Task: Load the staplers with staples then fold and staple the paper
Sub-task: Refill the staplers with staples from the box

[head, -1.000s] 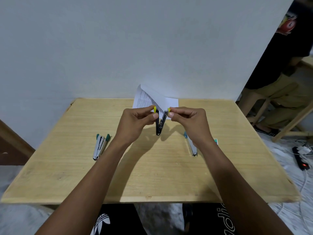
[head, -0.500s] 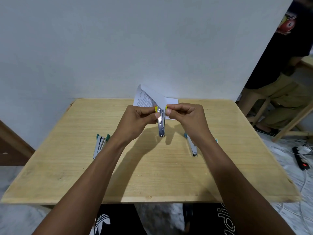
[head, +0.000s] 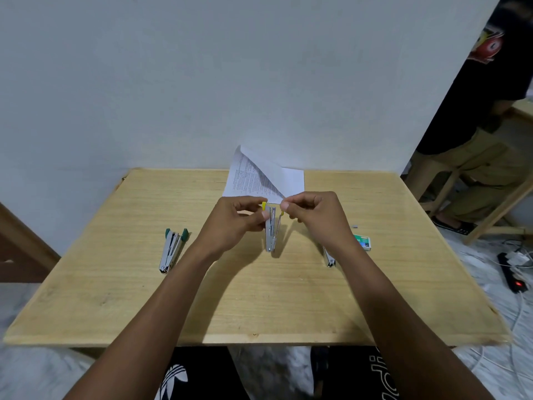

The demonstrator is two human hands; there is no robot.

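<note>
The left grip (head: 239, 223) is closed round the far end of the yellow stapler (head: 270, 232), thumb and fingers curled on its body. The right grip (head: 314, 217) pinches the yellow tab of the pusher (head: 279, 222), whose thin rod stands a little off the stapler's right side. The stapler hangs between the hands over the middle of the worktop (head: 259, 298), nose pointing near and down, close to the wood; whether it touches cannot be told.

A second ago its two arms were spread in a wide V with the dark inside showing. Now they lie almost together and only the rod is apart. That looks like the closing stage of loading this one: the pusher probably has to go home into the channel before the stapler is ready. Whether staples are inside cannot be seen.

The green stapler (head: 172, 249) lies to the left, arms slightly apart. A third stapler (head: 329, 258) lies to the right, half hidden under the right forearm, with the staple box (head: 364, 241) just beyond it. The paper (head: 259, 180) sits at the far edge, one corner turned up against the wall, not yet stapled as far as can be seen.
</note>
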